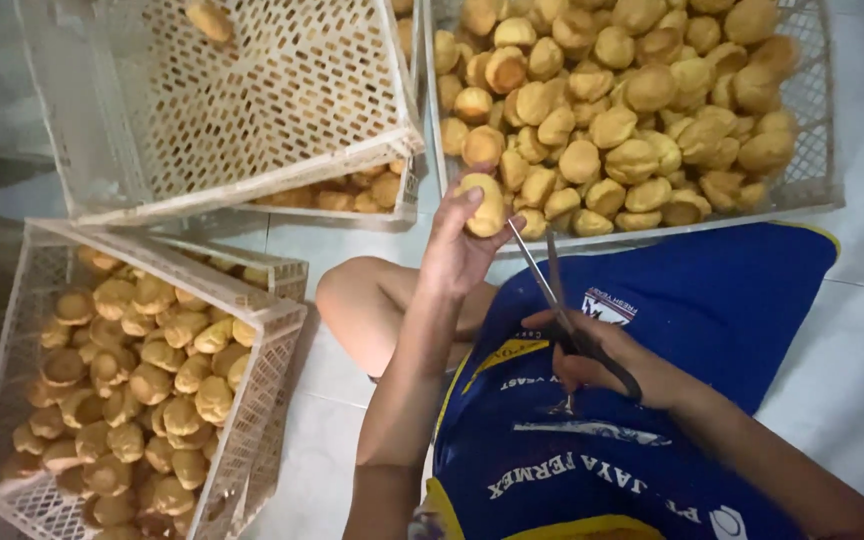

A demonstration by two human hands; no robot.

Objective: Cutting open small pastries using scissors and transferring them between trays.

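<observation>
Floor: pale tiled floor (852,330), with the person sitting on it, one bare knee (352,290) showing near the centre.
Left hand: the left hand (457,245) is closed around a round golden pastry puff (485,205), thumb and fingers pinching it, just at the near rim of the crate at 1 o'clock.
Right hand: the right hand (592,360) is wrapped round the dark handles of a pair of scissors (562,300), fingers through the loops.
Scissors: blades slightly parted, pointing towards 11 o'clock, tips just beside the held puff; I cannot tell whether they touch it.
Full crate: a white plastic mesh crate (812,120) at 1 o'clock, heaped with the same golden puffs.
Second crate: a white mesh crate (262,340) at 8 o'clock, tilted, about half full of puffs.
Tilted crate: a third mesh crate (252,100) at 11 o'clock, tipped on its side, nearly bare, one puff at its top edge, resting over a lower crate with more puffs showing beneath.
Clothing: blue cloth with yellow trim (712,300) across the lap, at 5 o'clock.
</observation>
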